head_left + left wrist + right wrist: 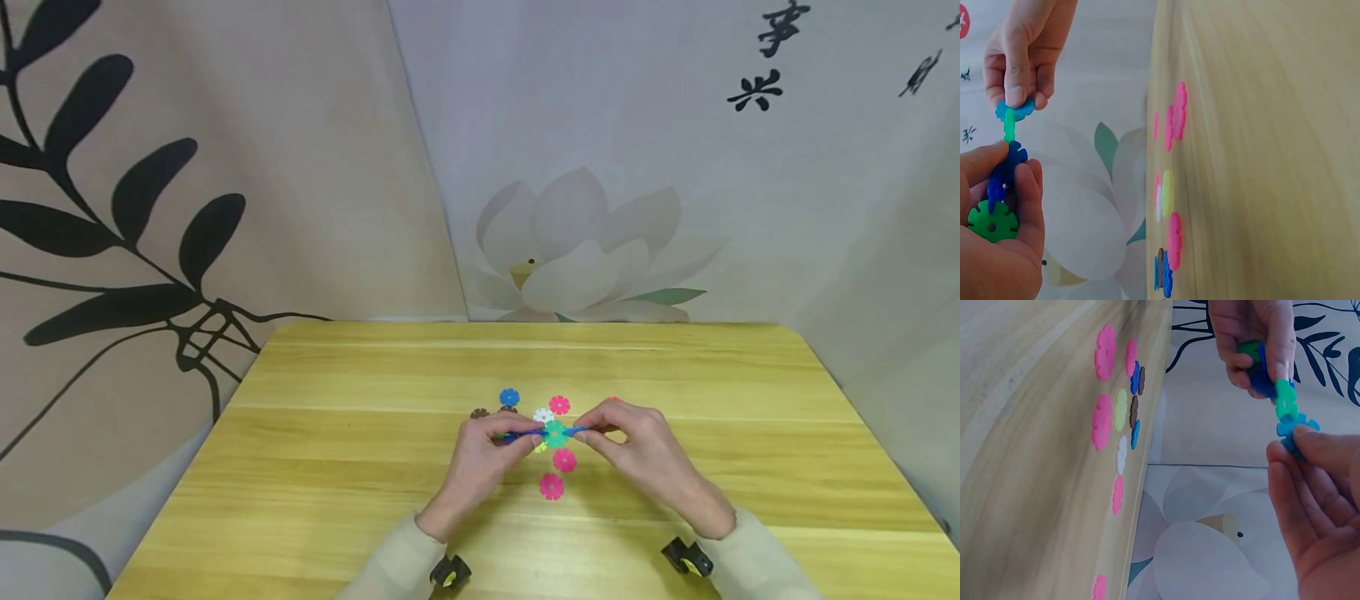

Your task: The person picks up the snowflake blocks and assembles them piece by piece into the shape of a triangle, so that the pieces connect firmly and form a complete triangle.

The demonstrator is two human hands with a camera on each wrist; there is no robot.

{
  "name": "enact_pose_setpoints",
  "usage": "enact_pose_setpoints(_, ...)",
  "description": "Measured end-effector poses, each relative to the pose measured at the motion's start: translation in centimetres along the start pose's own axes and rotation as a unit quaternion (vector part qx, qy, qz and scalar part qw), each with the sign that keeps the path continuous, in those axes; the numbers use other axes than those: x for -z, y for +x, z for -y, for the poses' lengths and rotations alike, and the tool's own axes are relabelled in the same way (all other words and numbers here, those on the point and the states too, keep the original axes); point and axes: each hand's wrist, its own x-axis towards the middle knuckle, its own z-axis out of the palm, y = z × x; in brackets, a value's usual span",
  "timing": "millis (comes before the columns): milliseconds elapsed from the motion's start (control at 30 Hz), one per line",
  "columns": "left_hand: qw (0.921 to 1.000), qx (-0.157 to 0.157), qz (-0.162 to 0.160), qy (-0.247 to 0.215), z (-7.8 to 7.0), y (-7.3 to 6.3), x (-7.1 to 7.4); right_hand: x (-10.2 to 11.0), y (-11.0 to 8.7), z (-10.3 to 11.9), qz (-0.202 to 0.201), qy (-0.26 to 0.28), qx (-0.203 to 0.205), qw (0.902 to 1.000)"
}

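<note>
My left hand (478, 457) grips a short chain of slotted plastic snowflake discs. In the left wrist view that chain runs from a green disc (992, 224) near the palm through dark blue discs (1015, 156) to a light green disc (1009, 127) at its far end. Facing it, my right hand (651, 446) pinches a light blue snowflake disc (1296, 432) between thumb and fingers. The light blue disc meets the edge of the light green one, crosswise to it. Both hands are raised over the table, and the left fingers partly hide the dark blue discs.
Loose discs lie on the wooden table (337, 467) below and beyond the hands: several pink discs (552, 487), a white disc (543, 414), a yellow disc (1120, 410), blue discs (509, 397) and brown discs (480, 413). A printed backdrop (315, 167) stands behind the table.
</note>
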Motion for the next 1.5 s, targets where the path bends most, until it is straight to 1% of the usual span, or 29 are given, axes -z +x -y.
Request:
enact_pose_setpoints(167,0.9999,-0.013,-0.01,-0.004,0.0,-0.1,-0.3,-0.3,-0.1,0.0,-0.013,0.0,0.012,0.9998)
enact_pose_setpoints(267,0.9998,-0.012,-0.016,-0.003,-0.1,-0.2,-0.4,-0.5,0.0,0.1,-0.017,0.0,0.015,0.9997)
enact_pose_setpoints(400,0.9997,-0.009,-0.022,-0.002,-0.2,-0.3,-0.4,-0.6,0.1,0.0,-0.012,0.007,0.01,0.9999)
enact_pose_setpoints(700,0.9997,-0.013,-0.008,0.017,0.0,-0.1,0.0,-0.9,0.2,-0.2,0.0,0.017,-0.013,0.9998)
enact_pose_setpoints(1000,0.9993,-0.018,0.001,0.034,-0.2,0.1,0.2,-1.2,0.3,-0.5,0.006,0.034,-0.016,0.9993)
enact_pose_setpoints(1100,0.9993,-0.012,0.007,0.036,-0.3,0.2,0.3,-1.1,0.3,-0.4,0.009,0.036,-0.02,0.9991)
enact_pose_setpoints(1233,0.9992,0.003,0.016,0.035,-0.5,0.3,0.5,-1.1,0.4,-0.3,0.011,0.04,-0.027,0.9988)
enact_pose_setpoints(1500,0.9982,0.019,0.025,0.052,-0.8,0.5,0.6,-1.4,0.3,-0.6,0.002,0.048,-0.034,0.9983)
